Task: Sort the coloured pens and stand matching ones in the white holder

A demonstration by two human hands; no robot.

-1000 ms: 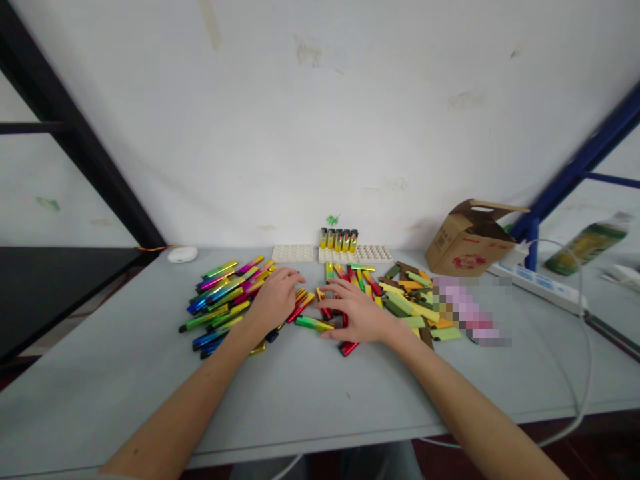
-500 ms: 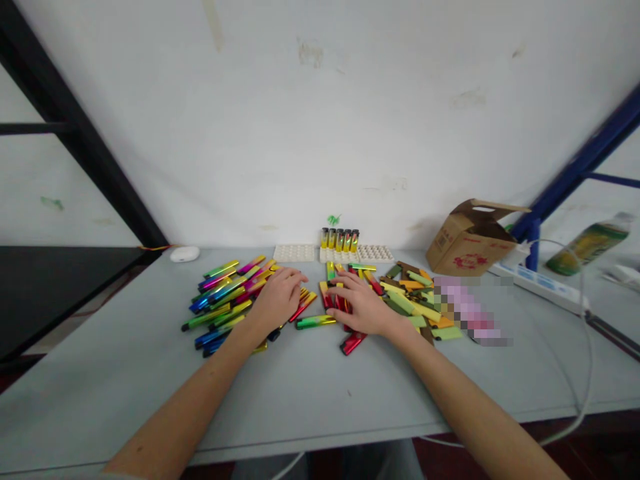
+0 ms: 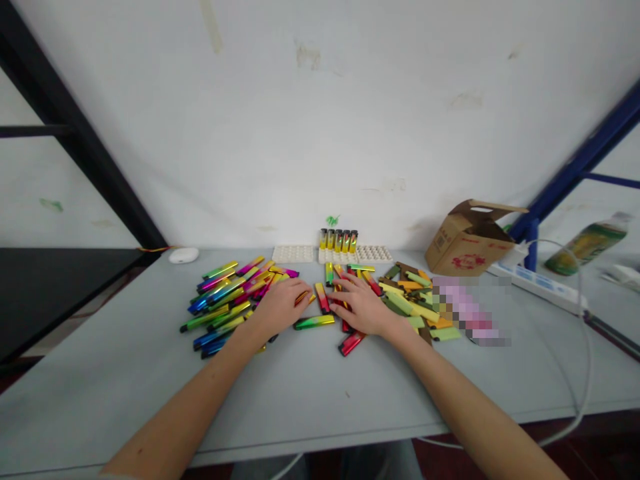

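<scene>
Shifted rightward, left hand (image 3: 281, 305) lies flat, grip released, beside right hand (image 3: 363, 308); tray (image 3: 373, 253) holds five upright lighters (image 3: 339, 239).

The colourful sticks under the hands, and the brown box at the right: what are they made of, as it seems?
The colourful sticks under the left hand and right hand look like glossy metal or metallised plastic: they carry bright highlights and smooth colour gradients. Which one, I cannot tell. The brown box looks like matt corrugated cardboard, with folded flaps.

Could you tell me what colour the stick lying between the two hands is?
The stick fades from green to yellow to red, seen in the head view.
</scene>
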